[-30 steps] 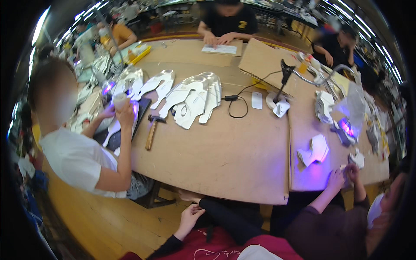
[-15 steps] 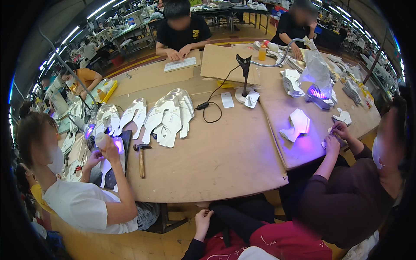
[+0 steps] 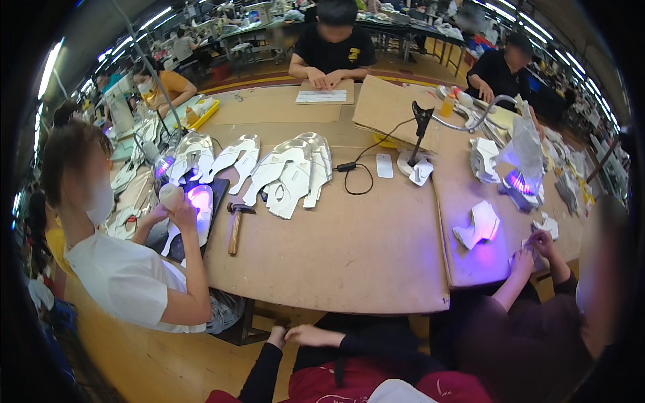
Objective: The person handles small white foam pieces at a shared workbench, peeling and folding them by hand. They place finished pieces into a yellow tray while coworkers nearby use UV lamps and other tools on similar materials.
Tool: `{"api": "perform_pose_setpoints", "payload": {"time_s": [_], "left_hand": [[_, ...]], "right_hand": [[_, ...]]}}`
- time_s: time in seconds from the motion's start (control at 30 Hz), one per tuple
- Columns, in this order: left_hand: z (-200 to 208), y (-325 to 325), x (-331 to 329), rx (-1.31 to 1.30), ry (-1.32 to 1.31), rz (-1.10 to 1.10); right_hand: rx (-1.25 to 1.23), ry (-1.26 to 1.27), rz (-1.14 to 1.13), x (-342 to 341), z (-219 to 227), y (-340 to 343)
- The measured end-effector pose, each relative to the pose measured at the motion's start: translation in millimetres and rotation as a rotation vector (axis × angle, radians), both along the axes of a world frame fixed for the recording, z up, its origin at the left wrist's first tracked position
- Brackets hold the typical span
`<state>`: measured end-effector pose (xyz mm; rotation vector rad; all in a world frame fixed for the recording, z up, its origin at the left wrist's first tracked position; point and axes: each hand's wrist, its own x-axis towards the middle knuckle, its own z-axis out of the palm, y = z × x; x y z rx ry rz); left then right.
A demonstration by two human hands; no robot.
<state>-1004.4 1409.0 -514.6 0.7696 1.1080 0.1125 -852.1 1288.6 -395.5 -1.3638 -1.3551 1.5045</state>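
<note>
My left hand (image 3: 277, 334) and my right hand (image 3: 316, 335) are close together over my lap, below the near edge of the brown-covered table (image 3: 322, 282). The right hand's fingers stretch out leftward, reaching to the left hand's fingertips. I can make out nothing held in it. The left hand is small in view and its fingers are mostly hidden. Nearest on the tabletop is a hammer (image 3: 234, 228) with a wooden handle, lying left of centre. Behind it several white and silver cut shoe pieces (image 3: 289, 176) overlap in a pile.
At left, a co-worker's hands hold a pale round-ended bottle (image 3: 171, 196) by a purple-lit white piece. At right, another person's hands (image 3: 527, 254) work beside stacked white pieces (image 3: 478, 225). A lamp stand (image 3: 418, 134), a phone (image 3: 384, 166) and a cardboard sheet (image 3: 393, 107) lie farther back.
The view has swung left, so the table things sit farther right. My hands have shifted left over my lap, and my left forearm now shows. The left co-worker's bottle has come lower.
</note>
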Motion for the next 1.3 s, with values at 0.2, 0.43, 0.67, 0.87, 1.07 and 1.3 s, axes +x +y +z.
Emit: {"api": "perform_pose_setpoints", "payload": {"time_s": [0.2,0.43,0.67,0.87,1.07,1.3], "left_hand": [[51.2,-21.0,43.2,0.04,0.095,-0.064],[113.3,-49.3,64.2,0.026,0.111,-0.146],[137.4,-66.3,72.6,-0.01,0.147,-0.199],[161.6,-65.0,94.2,-0.032,0.214,-0.308],[181.6,-71.6,102.0,-0.076,0.298,-0.394],[205.3,-86.0,99.6,-0.139,0.394,-0.442]], "right_hand": [[-0.192,-0.243,-0.233,-12.8,36.8,-12.7],[-0.194,-0.204,-0.28,15.0,40.0,-20.2],[0.003,-0.716,-0.319,-13.3,4.9,8.4],[0.006,-0.532,-0.244,3.7,18.3,-18.9],[0.122,-0.492,-0.346,68.9,82.0,-100.1],[0.37,-0.52,-0.699,101.6,131.6,-148.2]]}}
